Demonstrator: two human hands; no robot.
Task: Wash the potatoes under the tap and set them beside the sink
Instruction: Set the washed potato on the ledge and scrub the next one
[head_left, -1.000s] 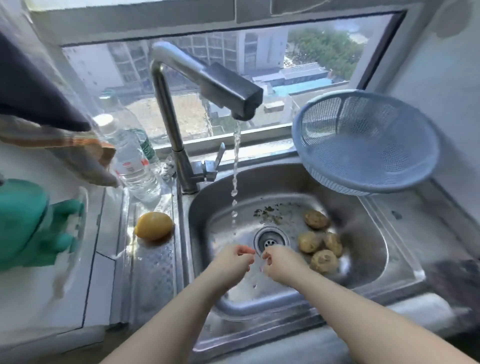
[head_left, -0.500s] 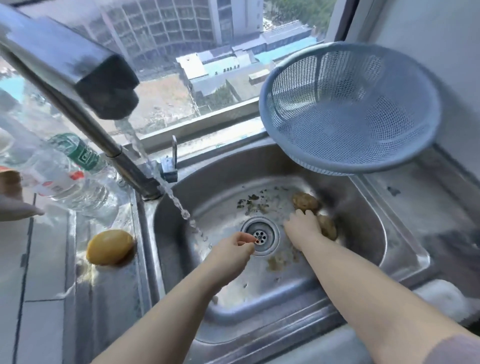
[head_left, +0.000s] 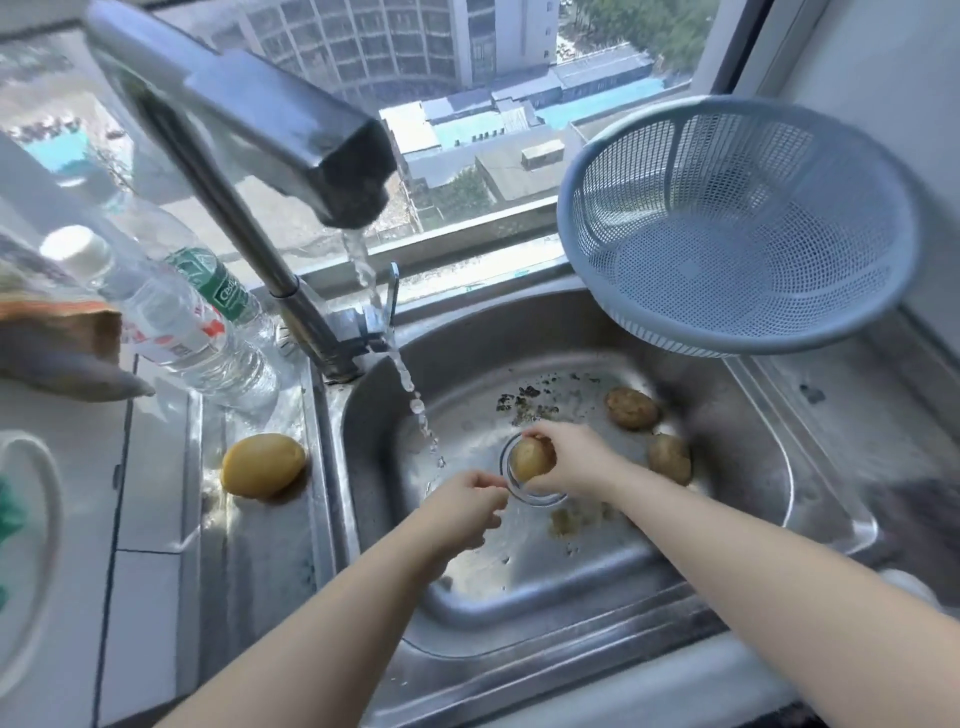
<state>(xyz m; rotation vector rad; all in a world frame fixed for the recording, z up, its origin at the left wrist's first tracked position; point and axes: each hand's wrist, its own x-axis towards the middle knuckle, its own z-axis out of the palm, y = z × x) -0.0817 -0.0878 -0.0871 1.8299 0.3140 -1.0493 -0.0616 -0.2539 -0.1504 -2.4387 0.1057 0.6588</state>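
My right hand (head_left: 576, 462) grips a brown potato (head_left: 530, 460) over the drain of the steel sink (head_left: 769, 467). My left hand (head_left: 462, 512) hovers just beside it with curled fingers and holds nothing. Water streams from the tap (head_left: 291, 140) and falls just left of both hands. Two dirty potatoes lie in the basin's right side, one at the back (head_left: 631, 408) and one nearer (head_left: 670, 457). A clean yellow potato (head_left: 262, 465) rests on the drainboard left of the sink.
A blue plastic colander (head_left: 737, 223) leans at the sink's back right corner. Two water bottles (head_left: 171, 322) lie at the left behind the tap base. Dirt flecks (head_left: 524, 405) lie behind the drain. A window ledge runs along the back.
My right hand has picked a potato up from the right of the basin and brought it left over the drain, towards my left hand. The camera has moved closer to the sink.
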